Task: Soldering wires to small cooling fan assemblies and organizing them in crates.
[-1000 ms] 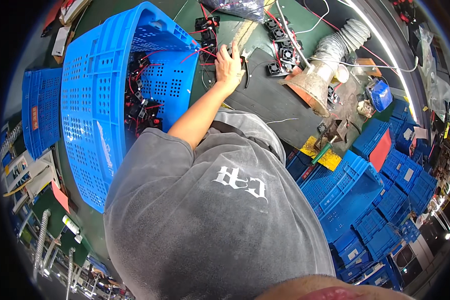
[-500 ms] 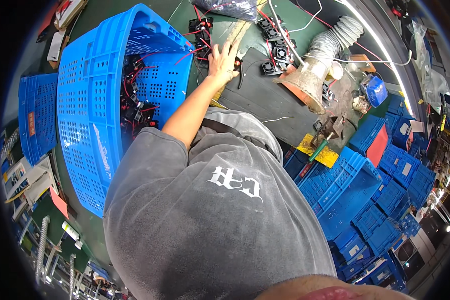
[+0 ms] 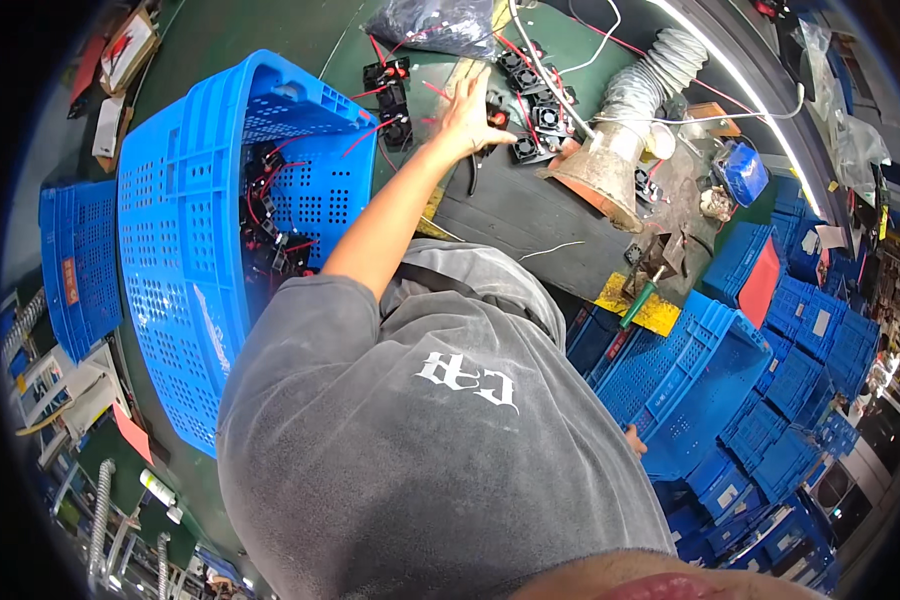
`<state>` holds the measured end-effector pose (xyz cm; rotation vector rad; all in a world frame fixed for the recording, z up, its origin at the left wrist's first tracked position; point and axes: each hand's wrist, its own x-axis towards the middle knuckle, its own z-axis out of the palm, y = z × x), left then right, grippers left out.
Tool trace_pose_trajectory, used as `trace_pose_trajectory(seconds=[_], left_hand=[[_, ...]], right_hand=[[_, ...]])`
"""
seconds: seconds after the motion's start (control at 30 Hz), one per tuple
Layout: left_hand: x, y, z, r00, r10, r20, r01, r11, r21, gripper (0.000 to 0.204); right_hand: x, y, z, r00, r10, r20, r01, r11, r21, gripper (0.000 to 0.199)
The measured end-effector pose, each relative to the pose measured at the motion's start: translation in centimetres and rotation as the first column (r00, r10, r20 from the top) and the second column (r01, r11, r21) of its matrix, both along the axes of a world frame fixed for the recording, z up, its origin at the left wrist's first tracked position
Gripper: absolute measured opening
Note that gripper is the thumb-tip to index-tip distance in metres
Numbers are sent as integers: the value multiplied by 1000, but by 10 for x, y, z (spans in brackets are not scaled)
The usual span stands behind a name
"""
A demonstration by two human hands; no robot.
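Note:
My left hand (image 3: pixel 462 125) reaches out over the bench with fingers spread and thumb apart, and no object shows in its grip. Close by its fingers is a small dark part with a red top (image 3: pixel 496 115). Below the palm a black curved strip (image 3: pixel 473 176) pokes out, its kind unclear. Small black fans (image 3: pixel 394 100) with red wires lie left of the hand, and another group of fans (image 3: pixel 542 112) lies to the right. Only a bit of my right hand (image 3: pixel 635 440) shows, at the near edge of a blue crate (image 3: pixel 685 400); whether its fingers grip is hidden.
A large blue perforated crate (image 3: pixel 180 240) on the left holds several wired fans (image 3: pixel 270 240). A ribbed duct (image 3: pixel 660 80) with a flared hood (image 3: pixel 610 180) stands right. Near the bench edge lies a green-handled tool (image 3: pixel 638 305). Blue crates (image 3: pixel 810 320) are stacked far right.
My left hand has lifted off the fans, and its fingers have spread wider. My right hand has come into view beside the blue crate on the right. The whole view has shifted slightly.

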<state>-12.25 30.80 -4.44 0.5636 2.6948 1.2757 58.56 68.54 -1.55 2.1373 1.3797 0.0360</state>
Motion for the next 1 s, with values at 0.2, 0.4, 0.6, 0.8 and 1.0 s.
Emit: trace_pose_trajectory(seconds=[0.2, 0.4, 0.6, 0.8, 1.0], left_hand=[[-83, 34, -22, 993, 78, 85, -71, 994, -89, 132], [-128, 60, -25, 999, -19, 46, 29, 972, -233, 127], [-145, 68, -46, 924, -337, 179, 366, 917, -159, 136], [-154, 58, -48, 874, -464, 146, 484, 862, -153, 135], [-151, 73, -5, 833, -475, 284, 546, 790, -279, 127]], right_hand=[[-29, -14, 9, 989, -99, -111, 121, 969, 215, 98], [-43, -26, 18, 985, -113, -130, 143, 958, 249, 98], [-39, -23, 15, 987, -144, -74, 159, 949, 273, 96], [-41, -20, 16, 985, -156, -74, 170, 948, 268, 99], [-46, -24, 18, 987, -155, -43, 160, 953, 256, 99]])
